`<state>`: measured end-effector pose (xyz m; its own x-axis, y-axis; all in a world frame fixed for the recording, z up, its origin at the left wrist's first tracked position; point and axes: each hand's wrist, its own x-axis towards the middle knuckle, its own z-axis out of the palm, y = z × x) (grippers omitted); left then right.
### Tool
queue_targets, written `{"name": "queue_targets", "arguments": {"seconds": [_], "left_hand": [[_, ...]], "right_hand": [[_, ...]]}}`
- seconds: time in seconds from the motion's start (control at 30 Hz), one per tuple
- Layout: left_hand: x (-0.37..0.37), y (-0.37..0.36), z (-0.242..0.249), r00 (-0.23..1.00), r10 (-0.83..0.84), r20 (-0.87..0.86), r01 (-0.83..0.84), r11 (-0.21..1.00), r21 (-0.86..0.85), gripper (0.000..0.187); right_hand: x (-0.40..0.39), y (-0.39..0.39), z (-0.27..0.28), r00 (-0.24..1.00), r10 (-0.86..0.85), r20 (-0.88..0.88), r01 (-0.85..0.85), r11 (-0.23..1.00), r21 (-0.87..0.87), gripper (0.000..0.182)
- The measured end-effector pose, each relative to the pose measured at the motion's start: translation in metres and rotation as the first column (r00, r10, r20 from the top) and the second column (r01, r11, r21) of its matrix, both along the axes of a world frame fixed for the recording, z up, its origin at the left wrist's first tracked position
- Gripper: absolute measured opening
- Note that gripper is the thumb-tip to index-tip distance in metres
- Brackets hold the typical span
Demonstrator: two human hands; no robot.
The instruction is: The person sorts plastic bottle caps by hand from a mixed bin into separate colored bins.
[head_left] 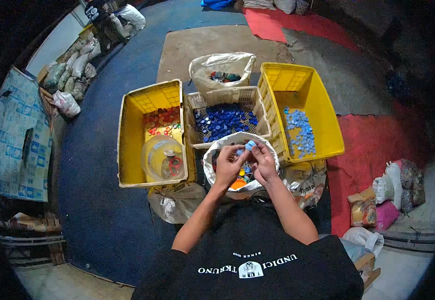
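Above a white sack of mixed bottle caps, my two hands are close together. My right hand pinches a light blue bottle cap between thumb and fingers. My left hand is closed beside it, with another light blue cap showing at its fingertips. Yellow and orange caps lie in the sack below. Just beyond is a white crate with many dark blue caps. The yellow bin on the right holds light blue caps.
A yellow bin on the left holds red caps and a clear round tub. Behind the crate stands a white bag with dark items inside. Plastic bags lie near me. Filled sacks sit at right.
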<state>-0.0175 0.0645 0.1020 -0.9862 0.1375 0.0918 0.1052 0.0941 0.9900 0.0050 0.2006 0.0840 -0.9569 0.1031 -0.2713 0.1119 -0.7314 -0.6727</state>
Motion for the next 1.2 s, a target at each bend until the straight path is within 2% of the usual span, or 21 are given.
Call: {"name": "queue_targets", "arguments": {"seconds": [0.1, 0.17, 0.23, 0.37, 0.43, 0.47, 0.5, 0.57, 0.6, 0.63, 0.7, 0.73, 0.77, 0.83, 0.87, 0.9, 0.97, 1.0, 1.03, 1.1, 1.2], "left_hand": [[0.0, 0.0, -0.006, 0.999, -0.006, 0.044, 0.005, 1.0, 0.018, 0.027], [0.007, -0.002, -0.003, 0.995, -0.032, 0.094, 0.027, 0.998, 0.057, 0.028], [0.013, -0.003, 0.001, 0.987, -0.064, 0.146, 0.05, 0.994, 0.095, 0.029], [0.019, -0.007, -0.002, 0.982, -0.05, 0.181, 0.024, 0.99, 0.142, 0.03], [0.021, -0.012, -0.004, 0.995, -0.061, -0.079, 0.041, 0.97, -0.238, 0.03], [0.022, -0.014, -0.007, 0.978, -0.07, -0.194, 0.012, 0.959, -0.283, 0.029], [0.023, -0.016, -0.01, 0.979, -0.069, -0.194, 0.012, 0.959, -0.284, 0.029], [0.026, -0.02, -0.017, 0.963, -0.087, -0.257, -0.052, 0.87, -0.49, 0.029], [0.026, -0.021, -0.021, 0.963, -0.045, -0.265, -0.093, 0.87, -0.485, 0.027], [0.026, -0.022, -0.029, 0.963, -0.048, -0.264, -0.09, 0.87, -0.485, 0.027], [0.023, -0.023, -0.041, 1.0, 0.013, -0.007, -0.014, 0.952, -0.307, 0.025], [0.024, -0.021, -0.046, 0.984, -0.037, 0.174, 0.038, 0.999, -0.001, 0.03], [0.025, -0.023, -0.05, 0.984, -0.033, 0.176, 0.034, 0.999, 0.0, 0.03], [0.025, -0.027, -0.049, 0.841, -0.22, 0.495, 0.044, 0.938, 0.344, 0.044], [0.028, -0.025, -0.049, 0.776, -0.261, 0.575, -0.029, 0.895, 0.446, 0.047], [0.03, -0.024, -0.049, 0.774, -0.261, 0.577, -0.03, 0.895, 0.445, 0.047], [0.035, -0.022, -0.047, 0.747, -0.335, 0.574, -0.064, 0.823, 0.564, 0.034], [0.036, -0.02, -0.041, 0.777, -0.283, 0.562, -0.057, 0.857, 0.511, 0.033], [0.034, -0.02, -0.049, 0.776, -0.293, 0.558, -0.039, 0.861, 0.508, 0.033], [0.03, -0.017, -0.077, 0.78, -0.214, 0.588, 0.006, 0.942, 0.335, 0.036], [0.017, 0.006, -0.082, 0.731, -0.258, 0.632, 0.195, 0.966, 0.169, 0.032]], "right_hand": [[0.006, -0.01, 0.003, 0.997, -0.068, -0.048, 0.063, 0.992, -0.109, 0.035], [0.011, -0.011, 0.002, 0.996, -0.073, -0.052, 0.067, 0.991, -0.113, 0.036], [0.016, -0.01, 0.0, 0.996, -0.086, -0.001, 0.086, 0.995, -0.05, 0.037], [0.023, -0.014, -0.01, 0.996, -0.082, -0.019, 0.083, 0.996, 0.039, 0.039], [0.027, -0.016, -0.011, 0.996, -0.09, -0.01, 0.09, 0.995, -0.041, 0.04], [0.027, -0.017, -0.011, 0.994, -0.106, 0.018, 0.107, 0.994, -0.023, 0.037], [0.026, -0.017, -0.013, 0.994, -0.106, 0.019, 0.106, 0.994, -0.024, 0.037], [0.023, -0.015, -0.02, 0.98, -0.197, 0.03, 0.186, 0.959, 0.214, 0.035], [0.02, -0.013, -0.026, 0.974, -0.228, 0.013, 0.207, 0.907, 0.367, 0.033], [0.021, -0.01, -0.032, 0.973, -0.23, 0.014, 0.209, 0.906, 0.367, 0.033], [0.021, -0.002, -0.036, 0.978, -0.207, 0.032, 0.178, 0.899, 0.4, 0.033], [0.022, -0.001, -0.037, 0.984, -0.176, 0.004, 0.163, 0.922, 0.352, 0.032], [0.025, -0.002, -0.037, 0.985, -0.172, 0.006, 0.158, 0.922, 0.353, 0.032], [0.03, -0.004, -0.035, 0.991, 0.012, -0.131, 0.065, 0.821, 0.567, 0.032], [0.031, -0.007, -0.04, 0.985, 0.03, -0.168, 0.072, 0.822, 0.565, 0.032], [0.034, -0.01, -0.039, 0.986, 0.029, -0.166, 0.07, 0.822, 0.565, 0.032], [0.041, -0.016, -0.038, 0.999, 0.041, 0.004, -0.039, 0.894, 0.446, 0.032], [0.044, -0.016, -0.035, 0.995, 0.06, 0.079, -0.09, 0.882, 0.463, 0.033], [0.045, -0.016, -0.043, 0.996, 0.044, 0.071, -0.072, 0.885, 0.46, 0.033], [0.052, -0.013, -0.063, 0.99, 0.032, 0.14, -0.072, 0.954, 0.29, 0.031], [0.06, 0.005, -0.065, 0.946, -0.009, 0.324, 0.0, 1.0, 0.03, 0.029]]}}
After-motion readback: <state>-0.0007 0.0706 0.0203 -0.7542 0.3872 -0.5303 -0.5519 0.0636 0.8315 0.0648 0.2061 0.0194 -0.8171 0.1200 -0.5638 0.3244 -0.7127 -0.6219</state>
